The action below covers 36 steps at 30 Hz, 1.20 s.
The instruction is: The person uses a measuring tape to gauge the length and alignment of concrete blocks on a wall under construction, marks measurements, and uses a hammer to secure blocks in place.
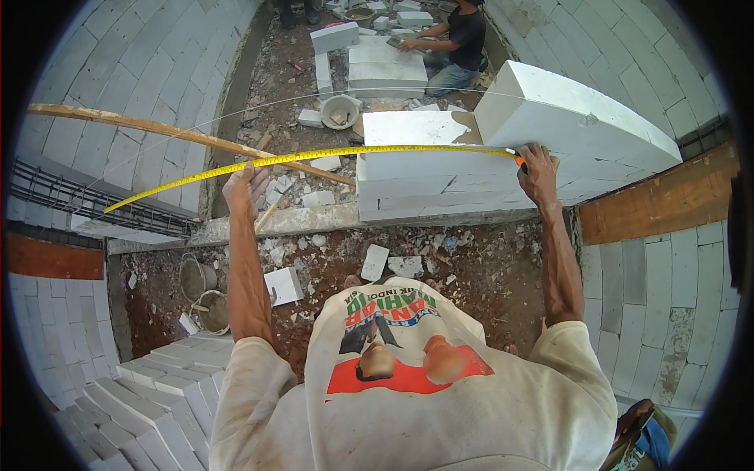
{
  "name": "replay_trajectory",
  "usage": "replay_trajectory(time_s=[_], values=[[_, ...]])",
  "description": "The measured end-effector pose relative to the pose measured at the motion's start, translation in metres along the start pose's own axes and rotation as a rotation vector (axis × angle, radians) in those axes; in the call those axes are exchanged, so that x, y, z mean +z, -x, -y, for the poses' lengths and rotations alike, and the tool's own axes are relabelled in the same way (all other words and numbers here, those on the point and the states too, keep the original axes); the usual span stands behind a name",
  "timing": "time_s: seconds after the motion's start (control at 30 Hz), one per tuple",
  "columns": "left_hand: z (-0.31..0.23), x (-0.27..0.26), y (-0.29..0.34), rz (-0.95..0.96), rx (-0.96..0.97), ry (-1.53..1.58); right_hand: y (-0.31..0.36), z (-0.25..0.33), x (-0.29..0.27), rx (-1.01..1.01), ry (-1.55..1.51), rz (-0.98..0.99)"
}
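A yellow tape measure is drawn out across the gap between the block walls. My right hand is closed around its case, of which only a bit of orange and black shows, beside the face of a partly built white block wall. My left hand is raised under the blade, its fingertips pinching it from below. Beyond that hand the blade runs on, bending down to its free end near the steel rebar cage at the left. A wooden stick slants behind the blade.
A thin string spans the wall line. Beyond it, a co-worker kneels by stacked blocks and a bucket. Rubble and loose blocks litter the ground. Buckets and a block stack stand at the near left.
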<state>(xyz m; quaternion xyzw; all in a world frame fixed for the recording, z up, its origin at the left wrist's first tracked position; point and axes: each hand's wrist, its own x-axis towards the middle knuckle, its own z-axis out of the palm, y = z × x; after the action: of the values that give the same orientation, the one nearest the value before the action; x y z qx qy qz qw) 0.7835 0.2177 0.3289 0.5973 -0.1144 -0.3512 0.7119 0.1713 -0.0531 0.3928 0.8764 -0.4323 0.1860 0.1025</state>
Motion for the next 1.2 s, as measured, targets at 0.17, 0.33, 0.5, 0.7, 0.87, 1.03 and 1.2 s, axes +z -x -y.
replay_trajectory(time_s=[0.17,0.33,0.5,0.7,0.87,1.03,1.2], values=[[-0.005,0.008,0.01,-0.013,0.009,0.003,0.0,0.0,0.0,-0.019,-0.005,0.002],[0.0,0.027,0.02,0.002,0.003,-0.005,0.0,0.001,0.001,-0.054,0.008,-0.07],[0.011,0.055,0.031,0.016,-0.003,0.01,-0.001,0.001,0.0,-0.055,-0.009,-0.075],[0.018,0.077,0.037,0.012,-0.002,-0.004,0.0,0.0,-0.001,-0.015,-0.006,0.017],[0.019,0.077,0.036,0.022,0.011,-0.008,0.0,-0.002,0.001,-0.025,-0.013,0.005],[0.021,0.077,0.038,0.009,0.008,-0.01,0.0,-0.002,0.002,-0.066,-0.012,-0.083],[0.019,0.078,0.041,0.002,0.011,0.005,0.001,-0.003,0.003,-0.047,-0.013,-0.058]])
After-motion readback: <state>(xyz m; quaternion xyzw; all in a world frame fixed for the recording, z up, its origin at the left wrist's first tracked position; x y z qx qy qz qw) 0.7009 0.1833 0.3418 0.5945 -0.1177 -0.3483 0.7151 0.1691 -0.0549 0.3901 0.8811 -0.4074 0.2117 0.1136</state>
